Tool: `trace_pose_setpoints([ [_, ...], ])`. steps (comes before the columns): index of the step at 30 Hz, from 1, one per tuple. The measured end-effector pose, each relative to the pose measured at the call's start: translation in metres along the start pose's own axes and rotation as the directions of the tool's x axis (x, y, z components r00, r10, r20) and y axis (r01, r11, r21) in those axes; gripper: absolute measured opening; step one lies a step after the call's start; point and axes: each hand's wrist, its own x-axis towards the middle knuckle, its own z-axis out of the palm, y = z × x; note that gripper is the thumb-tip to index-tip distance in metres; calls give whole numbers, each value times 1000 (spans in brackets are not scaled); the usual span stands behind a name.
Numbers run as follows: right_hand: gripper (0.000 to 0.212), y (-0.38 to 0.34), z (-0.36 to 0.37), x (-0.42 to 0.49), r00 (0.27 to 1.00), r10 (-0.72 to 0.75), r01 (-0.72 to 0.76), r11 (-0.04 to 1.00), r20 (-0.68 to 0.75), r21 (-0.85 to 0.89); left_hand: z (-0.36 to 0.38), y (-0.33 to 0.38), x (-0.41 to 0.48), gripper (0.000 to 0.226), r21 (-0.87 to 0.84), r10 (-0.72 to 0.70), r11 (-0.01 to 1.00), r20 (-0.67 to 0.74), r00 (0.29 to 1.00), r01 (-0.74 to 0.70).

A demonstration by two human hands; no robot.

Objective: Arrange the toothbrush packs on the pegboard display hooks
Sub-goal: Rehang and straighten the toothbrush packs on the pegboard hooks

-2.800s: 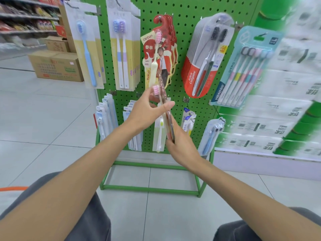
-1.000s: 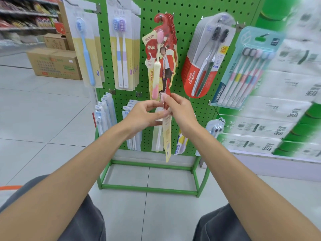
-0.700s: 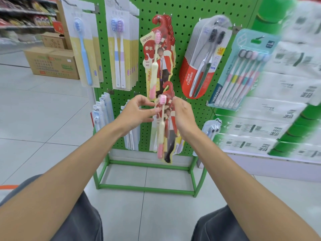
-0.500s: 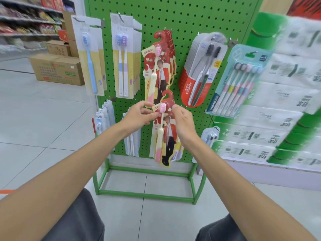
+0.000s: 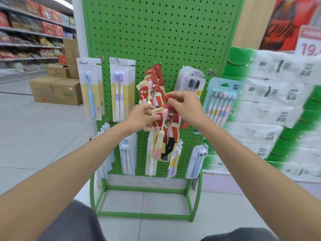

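Observation:
I hold a red "canban" toothbrush pack (image 5: 165,136) with a pink brush in front of the green pegboard (image 5: 156,32). My left hand (image 5: 140,117) pinches its upper left edge. My right hand (image 5: 185,106) pinches its red hook-shaped top. Just behind and above, a stack of the same red packs (image 5: 152,84) hangs on a hook. The held pack hangs a little below that stack's hook and covers part of the lower row.
Other packs hang on the board: a blue single brush (image 5: 90,91), a twin pack (image 5: 119,89), a black-bristle pack (image 5: 192,80), a multi-brush pack (image 5: 220,101). Tissue rolls (image 5: 278,110) are stacked to the right, cardboard boxes (image 5: 55,91) stand at left, and the green frame base (image 5: 144,214) rests on the floor.
Both hands have lifted the red pack higher and slightly right, toward the hanging red stack. My right hand has shifted to the pack's hook-shaped top. The view has tilted upward.

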Motion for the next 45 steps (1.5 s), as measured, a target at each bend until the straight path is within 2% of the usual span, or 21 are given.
trace_pose_setpoints([
  [5, 22, -28, -39, 46, 994, -51, 43, 996, -93, -84, -25, 32, 23, 52, 53, 87, 995, -56, 995, -84],
  [9, 18, -45, -58, 92, 987, -59, 42, 992, -151, -118, -39, 49, 50, 48, 94, 149, 987, -224, 963, -131],
  [13, 14, -49, -61, 136, 977, -54, 20, 987, -208, -162, -40, 60, 73, 51, 136, 160, 983, -270, 949, -127],
  [16, 14, -46, -56, 162, 972, -39, -2, 985, -230, -175, -39, 59, 87, 58, 179, 181, 974, -258, 949, -138],
  [21, 11, -31, -40, 189, 986, -10, -22, 981, -164, -194, -44, 53, 101, 68, 198, 147, 974, -187, 971, -110],
  [26, 9, -12, -21, 200, 999, 36, -44, 973, -39, -225, -48, 46, 112, 74, 186, 119, 977, -82, 990, -102],
  [35, 11, 5, 6, 208, 987, 89, -48, 956, 131, -288, -51, 34, 122, 94, 153, 73, 986, 5, 997, -73],
  [45, 5, 6, 20, 215, 988, 60, -25, 970, 140, -242, -51, 29, 126, 88, 96, 70, 993, 38, 997, -73],
])
